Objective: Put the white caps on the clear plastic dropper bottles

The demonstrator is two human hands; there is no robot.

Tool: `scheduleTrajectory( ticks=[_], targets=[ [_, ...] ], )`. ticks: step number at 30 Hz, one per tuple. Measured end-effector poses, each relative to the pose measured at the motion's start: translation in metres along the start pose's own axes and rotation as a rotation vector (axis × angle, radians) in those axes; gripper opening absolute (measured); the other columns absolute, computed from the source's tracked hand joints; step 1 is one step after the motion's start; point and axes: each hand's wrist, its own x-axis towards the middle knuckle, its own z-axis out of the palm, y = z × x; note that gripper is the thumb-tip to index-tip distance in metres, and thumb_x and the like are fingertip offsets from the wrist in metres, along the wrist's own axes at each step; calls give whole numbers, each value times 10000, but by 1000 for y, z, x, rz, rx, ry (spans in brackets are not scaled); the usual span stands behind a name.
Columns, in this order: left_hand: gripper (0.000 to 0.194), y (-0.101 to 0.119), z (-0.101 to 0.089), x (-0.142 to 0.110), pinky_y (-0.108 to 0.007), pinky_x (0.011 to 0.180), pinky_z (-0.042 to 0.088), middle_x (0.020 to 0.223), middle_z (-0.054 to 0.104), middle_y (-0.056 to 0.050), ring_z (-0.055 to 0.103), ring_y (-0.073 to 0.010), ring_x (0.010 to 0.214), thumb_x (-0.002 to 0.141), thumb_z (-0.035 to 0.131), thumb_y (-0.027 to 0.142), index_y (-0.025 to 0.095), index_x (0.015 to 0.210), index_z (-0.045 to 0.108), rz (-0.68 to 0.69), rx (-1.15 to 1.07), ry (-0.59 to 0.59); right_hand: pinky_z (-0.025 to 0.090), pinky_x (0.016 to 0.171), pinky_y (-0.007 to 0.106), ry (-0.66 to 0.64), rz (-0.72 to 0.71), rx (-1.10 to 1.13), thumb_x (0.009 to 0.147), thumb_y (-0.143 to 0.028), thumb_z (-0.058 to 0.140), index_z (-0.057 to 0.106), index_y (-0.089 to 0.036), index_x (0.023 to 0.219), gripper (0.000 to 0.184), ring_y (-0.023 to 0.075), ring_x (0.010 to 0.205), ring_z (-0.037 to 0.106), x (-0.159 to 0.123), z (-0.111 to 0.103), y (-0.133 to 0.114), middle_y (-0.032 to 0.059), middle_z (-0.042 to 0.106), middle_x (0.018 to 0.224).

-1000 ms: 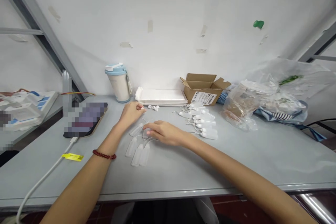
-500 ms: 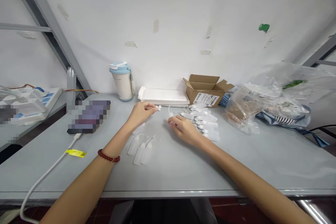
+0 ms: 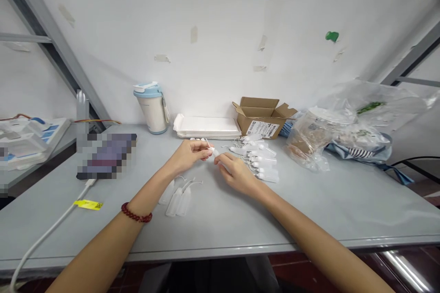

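Left: my left hand [image 3: 188, 156], fingers pinched together on a white cap [image 3: 210, 150].
Right: my right hand [image 3: 238, 175], fingers closed on a clear bottle [image 3: 222, 163], just beside that cap.
Spare bottles: one group [image 3: 175, 201] near my left wrist, another [image 3: 264, 162] beside my right hand.
Room: wide table [image 3: 213, 226] between my wrists and its near edge.
Far edge: box [image 3: 260, 121], tray [image 3: 206, 127].

The left hand [image 3: 187, 158] and right hand [image 3: 235, 175] form one grip on a single translucent squeeze bottle [image 3: 218, 159]. Nearer than the grip and to its left lie three more squeeze bottles [image 3: 175, 202]; to its right is a cluster of about seven, overlapping too much for an exact count [image 3: 264, 165]. Beyond the grip are one cardboard box [image 3: 259, 116], one stack of white trays [image 3: 206, 127] and one tumbler [image 3: 153, 112]. Left of it lies one phone [image 3: 106, 156].
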Motion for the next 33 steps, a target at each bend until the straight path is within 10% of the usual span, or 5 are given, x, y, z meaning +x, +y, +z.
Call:
scheduleTrajectory(
  ticks=[13,27,33],
  targets=[
    [297,2,2,-2,-288,688,479,722,641,-29,580,-143,669,748,590,423,137,771,663,-46,61,-80,318,572,239,54,299,786,864,-330,467,464,-224,988,163,104,565,379,6,-7,9,5,630,788],
    [302,13,1,-11,-269,611,480,687,626,-28,579,-130,596,770,577,437,139,750,625,-145,30,-292,200,423,196,-28,484,959,780,-459,558,411,-212,734,291,66,447,302,8,-17,-1,-83,398,499],
    [244,14,5,-11,-284,661,492,711,640,-22,586,-133,646,703,675,358,146,824,666,-71,-22,-149,186,433,197,13,554,1100,748,-476,587,402,-214,755,321,47,427,251,8,-15,-2,-96,376,496]
  ],
)
